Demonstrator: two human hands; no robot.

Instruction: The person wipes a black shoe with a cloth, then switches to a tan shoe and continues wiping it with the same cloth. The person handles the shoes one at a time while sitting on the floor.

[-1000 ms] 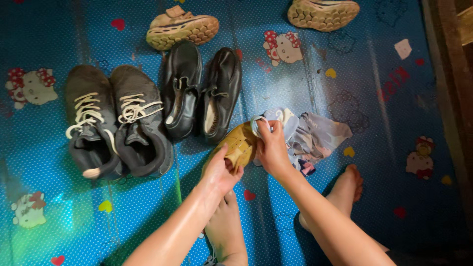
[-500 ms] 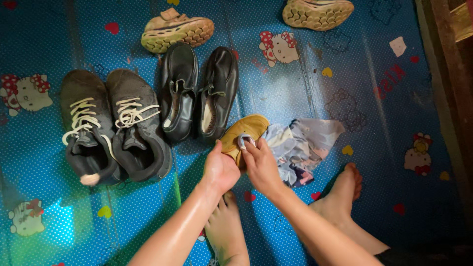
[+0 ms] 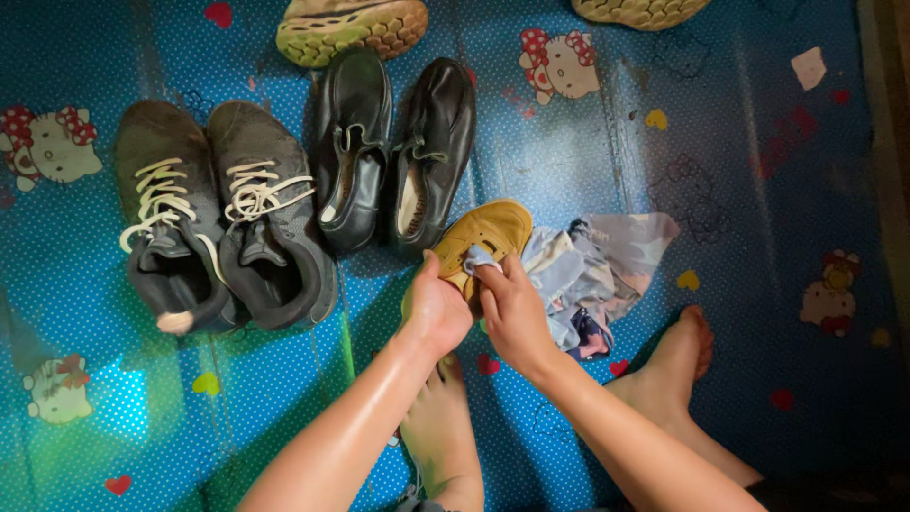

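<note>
My left hand (image 3: 436,308) grips the heel end of a small tan shoe (image 3: 483,232) that lies on the blue patterned floor mat (image 3: 739,171). My right hand (image 3: 512,313) presses a bunched corner of a pale blue and white cloth (image 3: 588,270) against the shoe's upper. The rest of the cloth spreads on the mat to the right of the shoe. My two bare feet (image 3: 664,379) rest on the mat below the hands.
A pair of black leather shoes (image 3: 393,152) stands just beyond the tan shoe. To the left is a pair of dark grey laced sneakers (image 3: 223,228). Two tan shoes lie sole-up at the top edge, one (image 3: 351,28) left and one (image 3: 645,9) right.
The tan shoe has been lowered and turned flat onto the mat. My right hand has shifted down with the cloth onto the shoe's upper. The view has moved closer.
</note>
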